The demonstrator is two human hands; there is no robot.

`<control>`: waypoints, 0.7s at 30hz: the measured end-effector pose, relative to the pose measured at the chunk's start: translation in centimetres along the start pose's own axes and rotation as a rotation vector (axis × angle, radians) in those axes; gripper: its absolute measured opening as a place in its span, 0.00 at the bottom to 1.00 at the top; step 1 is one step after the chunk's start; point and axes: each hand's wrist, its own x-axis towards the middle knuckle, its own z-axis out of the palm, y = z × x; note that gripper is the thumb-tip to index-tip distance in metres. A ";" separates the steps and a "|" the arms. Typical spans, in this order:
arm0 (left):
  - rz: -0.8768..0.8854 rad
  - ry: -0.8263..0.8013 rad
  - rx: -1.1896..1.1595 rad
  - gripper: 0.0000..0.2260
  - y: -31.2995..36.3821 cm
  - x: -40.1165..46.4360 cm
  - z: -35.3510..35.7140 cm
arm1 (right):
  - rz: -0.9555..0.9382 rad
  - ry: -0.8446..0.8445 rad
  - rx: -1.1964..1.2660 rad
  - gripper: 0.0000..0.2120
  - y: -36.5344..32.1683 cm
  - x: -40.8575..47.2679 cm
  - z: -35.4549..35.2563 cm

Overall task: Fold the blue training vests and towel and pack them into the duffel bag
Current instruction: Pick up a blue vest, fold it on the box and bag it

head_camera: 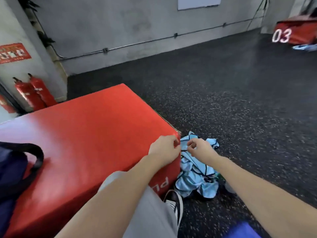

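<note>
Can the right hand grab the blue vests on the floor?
Probably yes. The right hand hovers just above the blue vests, and nothing lies between them; the red box stands off to one side.

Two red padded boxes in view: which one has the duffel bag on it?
The near red box, under the hands; the dark duffel bag sits at its left end. The far box, marked 03, carries none.

I stand in a gym or training hall: speckled black rubber floor [231,93], a red padded plyo box [82,134] beside me, another marked "03" [291,34] (far corner), and fire extinguishers [32,93] against bare concrete walls [120,28].
</note>
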 end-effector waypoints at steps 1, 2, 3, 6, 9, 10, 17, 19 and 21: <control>0.003 -0.043 0.001 0.11 0.9 0.4 1.5 | 0.031 -0.019 0.001 0.06 1.8 0.1 -0.2; 0.003 -0.087 0.005 0.11 1.5 0.8 2.9 | 0.059 -0.036 0.000 0.06 3.4 0.2 -0.2; -0.001 -0.127 0.012 0.11 1.9 1.2 4.3 | 0.083 -0.052 -0.001 0.06 5.0 0.3 0.1; -0.020 -0.202 0.028 0.12 2.3 2.6 7.7 | 0.158 -0.078 0.002 0.05 8.9 0.4 1.4; -0.030 -0.253 0.047 0.13 2.6 4.1 10.5 | 0.236 -0.106 0.038 0.04 12.1 1.0 3.2; -0.031 -0.262 0.052 0.14 2.7 4.5 11.4 | 0.261 -0.117 0.042 0.04 13.2 1.3 3.8; -0.040 -0.318 0.079 0.12 2.1 8.5 16.6 | 0.460 -0.141 0.096 0.14 19.9 3.7 7.7; -0.058 -0.332 0.072 0.12 1.9 10.0 17.8 | 0.505 -0.137 0.112 0.17 21.7 4.8 8.6; -0.076 -0.336 0.051 0.11 1.6 11.1 18.8 | 0.557 -0.130 0.134 0.19 23.1 6.0 9.4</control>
